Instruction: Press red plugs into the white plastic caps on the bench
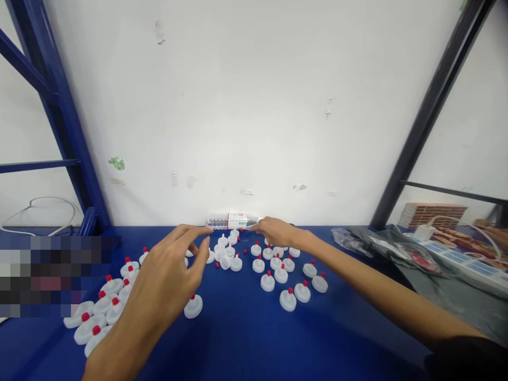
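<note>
My left hand (pixel 174 264) hovers over the blue table with thumb and forefinger apart and nothing between them. Just below its fingertips stands a white round nozzle cap with a red tip (pixel 193 307). My right hand (pixel 273 230) reaches to the back, its fingers curled together at the neck end of a clear plastic bottle (pixel 228 220) lying against the wall. What those fingers pinch, if anything, is hidden. Between the hands lies a pile of white nozzle caps without red tips (pixel 225 256), with a few loose small red tips (pixel 245 252) around it.
Red-tipped white caps stand in a group on the right (pixel 281 273) and in rows on the left (pixel 103 302), partly behind my left forearm. Grey plastic bags (pixel 377 248) and a power strip (pixel 468 259) lie at the right. Blue metal posts (pixel 75 116) flank the table.
</note>
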Action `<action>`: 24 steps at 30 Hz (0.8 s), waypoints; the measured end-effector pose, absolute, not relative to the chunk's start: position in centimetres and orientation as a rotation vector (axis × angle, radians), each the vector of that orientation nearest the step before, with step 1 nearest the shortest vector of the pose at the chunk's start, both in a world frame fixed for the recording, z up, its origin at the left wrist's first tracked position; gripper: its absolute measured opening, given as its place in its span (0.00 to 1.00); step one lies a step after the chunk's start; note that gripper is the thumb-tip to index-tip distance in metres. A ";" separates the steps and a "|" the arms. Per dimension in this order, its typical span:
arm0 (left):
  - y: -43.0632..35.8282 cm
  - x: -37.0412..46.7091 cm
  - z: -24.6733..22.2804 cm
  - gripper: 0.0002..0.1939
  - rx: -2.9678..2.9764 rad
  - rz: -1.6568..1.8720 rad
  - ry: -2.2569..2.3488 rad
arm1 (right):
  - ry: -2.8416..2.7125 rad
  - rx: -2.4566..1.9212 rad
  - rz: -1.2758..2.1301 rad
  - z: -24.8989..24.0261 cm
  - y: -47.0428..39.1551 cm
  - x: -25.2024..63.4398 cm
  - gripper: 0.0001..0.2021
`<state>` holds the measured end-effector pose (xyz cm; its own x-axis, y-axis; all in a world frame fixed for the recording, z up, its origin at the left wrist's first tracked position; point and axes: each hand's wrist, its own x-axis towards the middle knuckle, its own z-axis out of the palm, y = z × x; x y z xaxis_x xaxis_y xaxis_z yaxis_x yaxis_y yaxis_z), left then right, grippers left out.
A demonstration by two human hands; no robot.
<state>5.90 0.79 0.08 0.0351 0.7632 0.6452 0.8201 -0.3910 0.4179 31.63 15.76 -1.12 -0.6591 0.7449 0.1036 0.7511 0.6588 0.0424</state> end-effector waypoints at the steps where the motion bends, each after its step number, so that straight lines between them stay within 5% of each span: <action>1: 0.8 5.9 0.1 0.17 -2.215 -1.303 -1.693 | -2.833 -1.270 -0.135 -1.5 16.6 31.0 0.17; 24: 1.0 6.2 -0.4 0.16 -2.261 -1.226 -1.706 | -3.052 -1.232 -0.066 -3.8 21.1 28.9 0.17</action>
<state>6.20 1.03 -0.38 0.0738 0.7873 0.6122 0.8311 -0.3879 0.3986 28.95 21.13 -3.79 -0.7101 0.6931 -0.1241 0.6871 0.7206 0.0933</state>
